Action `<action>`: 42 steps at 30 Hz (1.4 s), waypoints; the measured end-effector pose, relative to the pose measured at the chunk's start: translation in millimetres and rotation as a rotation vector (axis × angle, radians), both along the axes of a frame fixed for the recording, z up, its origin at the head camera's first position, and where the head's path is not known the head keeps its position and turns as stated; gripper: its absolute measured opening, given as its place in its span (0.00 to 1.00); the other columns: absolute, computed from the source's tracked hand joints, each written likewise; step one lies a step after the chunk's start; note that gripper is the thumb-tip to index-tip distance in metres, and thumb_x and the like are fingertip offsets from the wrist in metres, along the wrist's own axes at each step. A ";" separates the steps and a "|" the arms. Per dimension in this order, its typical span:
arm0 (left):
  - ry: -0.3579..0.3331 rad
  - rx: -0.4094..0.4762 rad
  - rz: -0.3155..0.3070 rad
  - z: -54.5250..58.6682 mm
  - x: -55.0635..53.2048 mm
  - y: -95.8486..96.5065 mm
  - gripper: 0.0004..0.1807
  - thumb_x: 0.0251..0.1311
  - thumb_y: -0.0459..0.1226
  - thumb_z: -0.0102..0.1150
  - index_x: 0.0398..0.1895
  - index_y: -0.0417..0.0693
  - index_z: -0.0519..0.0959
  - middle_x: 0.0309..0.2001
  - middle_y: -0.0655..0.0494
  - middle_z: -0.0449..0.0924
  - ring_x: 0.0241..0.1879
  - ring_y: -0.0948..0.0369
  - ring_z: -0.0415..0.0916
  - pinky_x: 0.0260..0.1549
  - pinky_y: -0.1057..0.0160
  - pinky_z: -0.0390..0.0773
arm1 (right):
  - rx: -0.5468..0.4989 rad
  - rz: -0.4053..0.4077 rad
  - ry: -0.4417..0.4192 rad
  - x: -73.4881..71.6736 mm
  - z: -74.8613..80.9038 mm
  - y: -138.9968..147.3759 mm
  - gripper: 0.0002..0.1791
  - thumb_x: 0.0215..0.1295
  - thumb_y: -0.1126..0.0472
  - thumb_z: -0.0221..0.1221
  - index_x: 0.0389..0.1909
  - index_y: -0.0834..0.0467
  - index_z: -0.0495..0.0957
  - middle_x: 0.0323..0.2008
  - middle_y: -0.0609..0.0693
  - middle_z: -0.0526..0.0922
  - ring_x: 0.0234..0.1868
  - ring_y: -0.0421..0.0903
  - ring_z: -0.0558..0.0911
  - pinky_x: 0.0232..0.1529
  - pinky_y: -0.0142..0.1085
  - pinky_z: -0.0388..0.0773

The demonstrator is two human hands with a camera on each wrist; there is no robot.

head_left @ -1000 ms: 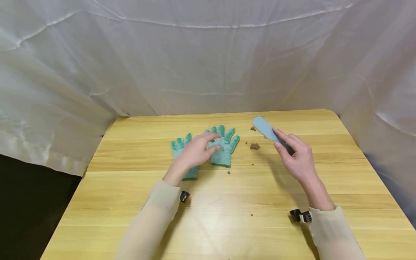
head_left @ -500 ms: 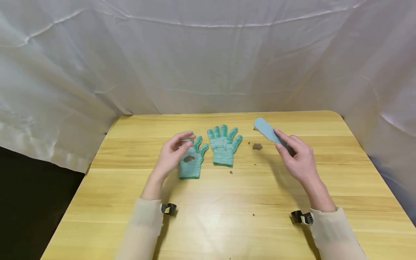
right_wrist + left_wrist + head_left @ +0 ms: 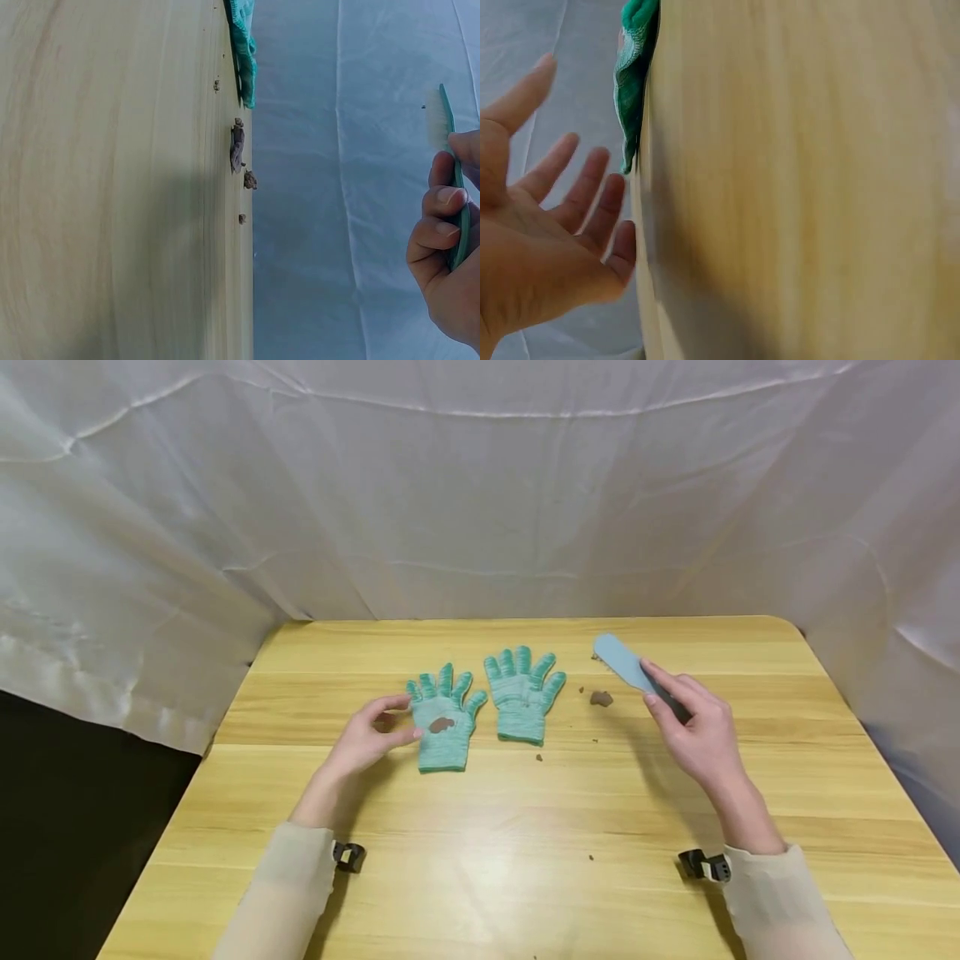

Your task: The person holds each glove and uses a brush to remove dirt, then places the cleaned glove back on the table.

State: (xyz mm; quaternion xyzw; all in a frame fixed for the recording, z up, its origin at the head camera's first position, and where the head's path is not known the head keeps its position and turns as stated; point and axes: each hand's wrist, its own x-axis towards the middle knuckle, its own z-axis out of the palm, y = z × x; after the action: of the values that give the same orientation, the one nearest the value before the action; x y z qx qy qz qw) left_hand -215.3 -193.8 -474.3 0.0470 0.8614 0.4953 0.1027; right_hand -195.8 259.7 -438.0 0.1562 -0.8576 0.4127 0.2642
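My right hand (image 3: pixel 701 722) grips the dark handle of a light-blue brush (image 3: pixel 624 664), held above the table's right side. Its pale bristles (image 3: pixel 436 120) show in the right wrist view. My left hand (image 3: pixel 367 735) is beside the left of two green knit gloves (image 3: pixel 442 752), thumb and fingers apart and relaxed. In the left wrist view the left hand (image 3: pixel 562 195) holds nothing. A brown patch (image 3: pixel 442 725) lies on that glove's palm area. The second green glove (image 3: pixel 521 702) lies flat to its right, fingers pointing away.
A brown clump (image 3: pixel 601 698) and several small crumbs (image 3: pixel 539 757) lie on the wooden table (image 3: pixel 480 877) right of the gloves. Grey-white cloth (image 3: pixel 480 510) hangs behind the table and at its sides. A dark area (image 3: pixel 75 827) is at the left.
My left hand has drawn back from over the gloves to the left glove's left side, uncovering both gloves and the brown patch. My right hand keeps the brush in nearly the same place.
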 end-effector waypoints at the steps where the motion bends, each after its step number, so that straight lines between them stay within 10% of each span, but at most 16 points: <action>1: -0.010 -0.012 -0.010 -1.2 -0.3 -0.6 0.39 0.65 0.44 0.72 0.76 0.44 0.68 0.71 0.39 0.70 0.69 0.40 0.65 0.67 0.36 0.67 | 0.004 -0.002 0.002 0.2 0.1 0.1 0.26 0.66 0.73 0.65 0.64 0.55 0.82 0.39 0.57 0.86 0.26 0.36 0.68 0.25 0.25 0.63; 12: -0.047 -0.036 -0.085 -9.7 -7.5 9.9 0.40 0.62 0.38 0.73 0.77 0.48 0.67 0.73 0.38 0.65 0.70 0.40 0.64 0.69 0.37 0.66 | 0.017 -0.003 0.013 1.1 0.8 0.5 0.26 0.66 0.73 0.66 0.64 0.55 0.82 0.38 0.55 0.86 0.25 0.36 0.68 0.25 0.24 0.62; 25: -0.068 0.104 0.041 -8.7 -18.5 26.3 0.36 0.62 0.28 0.70 0.73 0.46 0.69 0.68 0.42 0.68 0.60 0.45 0.73 0.54 0.53 0.80 | 0.031 0.007 0.029 2.2 0.4 -0.3 0.26 0.66 0.73 0.65 0.64 0.55 0.82 0.36 0.54 0.85 0.26 0.37 0.68 0.26 0.25 0.63; 42: -0.217 0.302 0.001 -0.5 -13.2 29.8 0.35 0.66 0.23 0.58 0.76 0.50 0.70 0.80 0.46 0.58 0.75 0.43 0.59 0.73 0.43 0.63 | 0.024 0.029 0.035 3.7 0.9 -2.7 0.26 0.66 0.73 0.65 0.65 0.55 0.82 0.37 0.54 0.86 0.26 0.37 0.69 0.27 0.25 0.64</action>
State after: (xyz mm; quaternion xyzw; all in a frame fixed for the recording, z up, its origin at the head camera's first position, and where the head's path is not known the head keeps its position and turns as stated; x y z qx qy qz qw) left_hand -228.5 -164.0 -474.7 0.0076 0.7612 0.6211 0.1864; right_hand -192.1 257.0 -437.2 0.1792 -0.8553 0.4032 0.2714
